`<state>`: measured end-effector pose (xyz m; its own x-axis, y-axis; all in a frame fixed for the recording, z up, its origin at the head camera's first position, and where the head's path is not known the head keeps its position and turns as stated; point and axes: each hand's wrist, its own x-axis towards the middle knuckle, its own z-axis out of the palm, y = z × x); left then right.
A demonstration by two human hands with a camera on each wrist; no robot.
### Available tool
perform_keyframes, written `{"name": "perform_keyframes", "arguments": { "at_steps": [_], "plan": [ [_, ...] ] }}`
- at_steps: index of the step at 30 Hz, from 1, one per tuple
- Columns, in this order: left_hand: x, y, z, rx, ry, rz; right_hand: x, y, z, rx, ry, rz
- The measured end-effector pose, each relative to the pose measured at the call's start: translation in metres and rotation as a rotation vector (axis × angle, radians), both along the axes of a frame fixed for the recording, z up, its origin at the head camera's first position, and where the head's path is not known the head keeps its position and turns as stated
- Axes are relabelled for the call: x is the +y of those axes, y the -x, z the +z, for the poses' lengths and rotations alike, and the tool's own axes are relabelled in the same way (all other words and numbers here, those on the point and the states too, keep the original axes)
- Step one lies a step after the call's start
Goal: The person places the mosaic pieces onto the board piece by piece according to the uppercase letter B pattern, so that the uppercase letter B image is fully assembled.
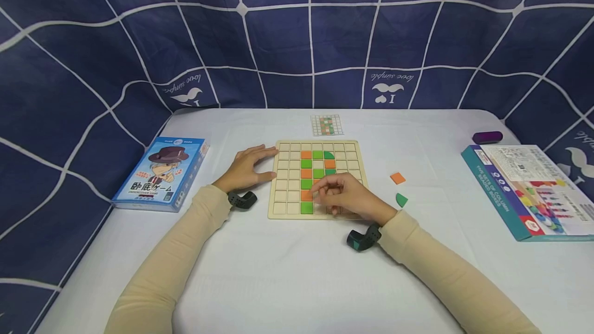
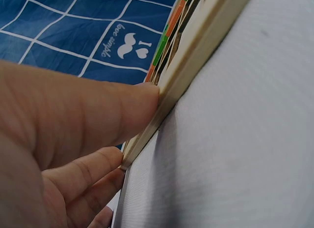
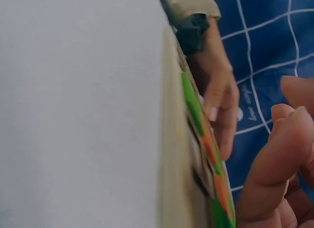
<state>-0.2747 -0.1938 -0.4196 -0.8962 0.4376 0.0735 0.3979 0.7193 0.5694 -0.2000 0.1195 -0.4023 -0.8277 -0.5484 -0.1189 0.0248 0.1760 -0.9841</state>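
Observation:
A wooden grid board [image 1: 284, 196] lies mid-table, with orange and green tiles [image 1: 307, 183] set in its middle columns. Against the board's left edge rests my left hand [image 1: 248, 169], thumb and fingertips touching the rim and spread apart. My right hand [image 1: 345, 195] hovers over the lower right part of the board and covers some cells. Its fingers are loosely bent, and no piece shows between them in the right wrist view. Right of the board lie a loose orange square [image 1: 397, 178] and a green quarter-round piece [image 1: 401, 200].
Behind the board lies a small pattern card [image 1: 327, 125]. A blue game box [image 1: 160, 174] stands at the left. At the right are a teal-edged box [image 1: 533, 192] and a dark purple case [image 1: 487, 137]. A blue checked cloth [image 1: 278, 40] hangs behind the table.

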Motion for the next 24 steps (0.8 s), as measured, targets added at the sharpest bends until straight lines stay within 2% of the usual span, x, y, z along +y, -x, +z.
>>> {"name": "perform_keyframes", "arguments": {
  "at_steps": [3, 8, 11, 16, 24],
  "plan": [
    [0.0, 0.0, 0.0, -0.005, 0.002, 0.002, 0.005, 0.003, 0.003, -0.005, 0.0, -0.003],
    [0.0, 0.0, 0.001, -0.001, 0.007, 0.001, 0.019, 0.011, 0.01, 0.033, -0.012, 0.034],
    [0.0, 0.0, 0.001, 0.002, 0.011, 0.001, 0.031, 0.017, 0.014, 0.061, -0.016, 0.028],
    [0.0, 0.001, -0.001, 0.004, 0.013, 0.0, 0.056, 0.027, 0.024, 0.12, -0.055, -0.03],
    [-0.001, 0.001, -0.001, 0.007, 0.013, -0.004, 0.097, 0.035, 0.037, 0.144, -0.12, -0.161]
  ]
}}
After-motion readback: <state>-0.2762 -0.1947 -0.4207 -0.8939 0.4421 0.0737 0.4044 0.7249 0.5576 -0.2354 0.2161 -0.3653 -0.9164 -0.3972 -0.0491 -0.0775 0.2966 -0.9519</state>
